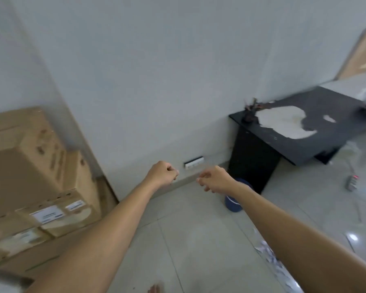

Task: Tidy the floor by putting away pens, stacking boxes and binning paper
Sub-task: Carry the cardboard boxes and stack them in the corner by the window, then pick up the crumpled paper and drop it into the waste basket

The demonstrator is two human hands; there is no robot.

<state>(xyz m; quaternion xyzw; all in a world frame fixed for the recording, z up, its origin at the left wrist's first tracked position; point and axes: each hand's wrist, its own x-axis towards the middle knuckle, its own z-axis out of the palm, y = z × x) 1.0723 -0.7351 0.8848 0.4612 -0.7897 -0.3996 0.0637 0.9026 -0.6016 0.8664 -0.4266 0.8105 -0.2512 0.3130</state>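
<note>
Two hands hang at frame centre, each with fingers curled in and nothing seen held: your left hand (163,174), your right hand (213,179). The paper scraps (270,258) lie on the floor at lower right, strung diagonally under your right forearm; that hand is nearer, the bin (234,203) just behind it

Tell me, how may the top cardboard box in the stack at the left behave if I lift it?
The top cardboard box looks stiff, with flat faces and crisp edges. Being large, it probably needs both hands. It already sits tilted on the stack, so it may slide or tip. Its weight cannot be judged.
</note>
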